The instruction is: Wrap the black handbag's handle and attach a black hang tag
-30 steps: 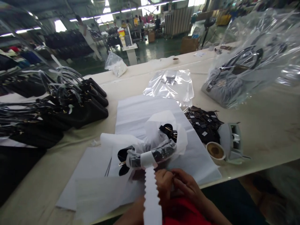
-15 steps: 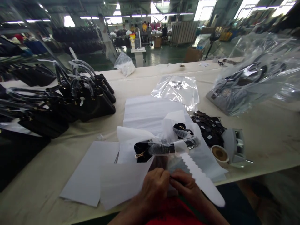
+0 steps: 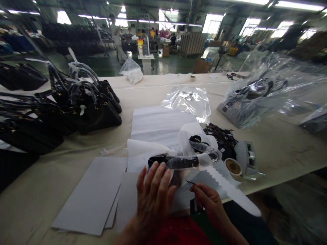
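My left hand (image 3: 154, 194) is open, fingers stretched out near the plastic-wrapped black handle (image 3: 182, 162) of a handbag; whether it touches the bag is unclear. Between thumb and fingertips, my right hand (image 3: 208, 199) pinches a thin black cord (image 3: 189, 182). A dark tag (image 3: 196, 206) hangs below that hand, seemingly on the cord. White tissue paper (image 3: 145, 147) lies around and under the bag, hiding much of its body. From the handle a white strip with a wavy edge (image 3: 230, 189) sticks out to the right.
Black handbags (image 3: 94, 110) stand at left. White sheets (image 3: 87, 194) lie at front left. Clear plastic bags (image 3: 187, 100) lie behind the tissue. A pile of black tags (image 3: 223, 141), a tape roll (image 3: 233, 166) and a tape dispenser (image 3: 246, 158) sit right, with a plastic-bagged handbag (image 3: 242, 102) beyond.
My left hand has parted from my right, opened and moved up and left towards the handle. My right hand has moved slightly right, and the cord and dark tag now show.
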Demonstrator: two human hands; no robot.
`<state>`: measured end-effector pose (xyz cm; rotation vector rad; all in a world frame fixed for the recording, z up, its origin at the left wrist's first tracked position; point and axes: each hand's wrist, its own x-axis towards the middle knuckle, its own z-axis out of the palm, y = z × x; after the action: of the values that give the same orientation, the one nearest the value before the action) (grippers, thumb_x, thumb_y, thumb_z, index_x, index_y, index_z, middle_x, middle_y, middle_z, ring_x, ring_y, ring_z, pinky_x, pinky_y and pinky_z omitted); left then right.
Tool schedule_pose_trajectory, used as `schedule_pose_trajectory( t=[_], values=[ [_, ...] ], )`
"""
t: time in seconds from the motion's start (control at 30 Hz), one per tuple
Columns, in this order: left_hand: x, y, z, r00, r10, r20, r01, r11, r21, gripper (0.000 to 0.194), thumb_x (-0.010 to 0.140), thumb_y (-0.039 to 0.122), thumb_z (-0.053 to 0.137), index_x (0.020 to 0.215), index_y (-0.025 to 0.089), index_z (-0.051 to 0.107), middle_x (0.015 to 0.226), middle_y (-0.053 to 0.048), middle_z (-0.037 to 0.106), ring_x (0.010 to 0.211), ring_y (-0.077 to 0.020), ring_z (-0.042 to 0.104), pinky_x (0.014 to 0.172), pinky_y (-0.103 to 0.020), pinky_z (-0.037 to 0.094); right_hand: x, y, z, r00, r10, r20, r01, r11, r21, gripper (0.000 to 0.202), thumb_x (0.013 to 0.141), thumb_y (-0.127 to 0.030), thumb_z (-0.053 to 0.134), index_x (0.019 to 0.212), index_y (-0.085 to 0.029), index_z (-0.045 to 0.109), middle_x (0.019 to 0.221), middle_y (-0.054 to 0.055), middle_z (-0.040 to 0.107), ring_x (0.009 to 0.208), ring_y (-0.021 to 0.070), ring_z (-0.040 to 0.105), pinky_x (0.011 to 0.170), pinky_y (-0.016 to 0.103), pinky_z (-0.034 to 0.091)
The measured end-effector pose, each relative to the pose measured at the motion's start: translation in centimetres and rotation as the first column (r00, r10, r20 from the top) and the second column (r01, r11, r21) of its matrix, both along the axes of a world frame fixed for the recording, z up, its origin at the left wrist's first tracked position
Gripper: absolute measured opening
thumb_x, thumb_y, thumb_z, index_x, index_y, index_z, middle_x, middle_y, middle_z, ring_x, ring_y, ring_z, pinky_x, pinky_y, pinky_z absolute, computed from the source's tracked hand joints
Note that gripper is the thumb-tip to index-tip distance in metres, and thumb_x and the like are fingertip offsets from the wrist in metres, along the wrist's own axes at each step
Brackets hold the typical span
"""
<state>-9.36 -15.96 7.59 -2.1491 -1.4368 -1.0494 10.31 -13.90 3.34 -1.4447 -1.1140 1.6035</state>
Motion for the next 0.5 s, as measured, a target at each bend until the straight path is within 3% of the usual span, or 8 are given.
schedule_pose_trajectory(
  t=[0.07,0.17,0.3,0.4,0.5],
  values=[
    [-0.3,0.3,-1.1,0.999,0.022,-0.048,-0.027,0.996,-0.089,0.034,0.082,0.012,0.053,0.115,0.004,0.050,0.098,-0.016,0.063,0.096,-0.0265,0.057,0.086,-0.042,0.044,-0.8,0.6,0.2,0.996,-0.083,0.014,0.083,0.996,0.032,0.047,0.067,-0.063,0.063,0.071,-0.015,0.062,0.042,-0.007,0.030,0.040,0.0079,0.025,0.041,0.023,0.017],
    [0.8,0.3,-4.4,0.982,-0.110,-0.156,0.081,0.980,-0.181,0.037,0.085,0.008,0.039,0.121,0.001,0.045,0.089,-0.015,0.065,0.072,-0.0202,0.060,0.062,-0.031,0.048,-2.5,1.7,0.2,0.985,-0.173,-0.003,0.172,0.980,0.103,0.040,0.069,-0.057,0.065,0.070,-0.018,0.059,0.045,-0.006,0.032,0.041,0.0079,0.024,0.040,0.023,0.015],
    [3.2,0.2,-8.1,0.972,-0.127,-0.199,0.063,0.953,-0.298,0.051,0.079,0.001,0.027,0.130,-0.003,0.032,0.101,-0.022,0.062,0.078,-0.0232,0.062,0.064,-0.034,0.051,-5.1,3.3,0.3,0.990,-0.133,-0.038,0.138,0.974,0.180,0.046,0.068,-0.056,0.062,0.047,-0.020,0.044,0.044,-0.005,0.031,0.043,0.0083,0.026,0.041,0.024,0.021],
    [3.6,0.0,-7.9,0.972,-0.212,-0.106,0.151,0.900,-0.409,0.050,0.078,0.004,0.031,0.128,0.001,0.037,0.111,-0.021,0.059,0.096,-0.0254,0.060,0.076,-0.036,0.052,-6.4,4.2,0.4,1.000,0.006,0.008,-0.007,0.988,0.156,0.050,0.066,-0.052,0.059,0.039,-0.020,0.032,0.041,-0.004,0.028,0.043,0.0077,0.024,0.043,0.024,0.021],
    [2.0,-0.2,-5.3,0.963,-0.261,0.068,0.267,0.882,-0.389,0.028,0.082,0.015,0.044,0.108,0.012,0.054,0.104,-0.014,0.062,0.092,-0.0250,0.059,0.075,-0.038,0.052,-6.8,5.0,0.5,0.991,0.082,0.104,-0.095,0.987,0.129,0.040,0.063,-0.042,0.056,0.038,-0.020,0.033,0.041,-0.004,0.029,0.044,0.0080,0.025,0.045,0.025,0.021]
  ],
)
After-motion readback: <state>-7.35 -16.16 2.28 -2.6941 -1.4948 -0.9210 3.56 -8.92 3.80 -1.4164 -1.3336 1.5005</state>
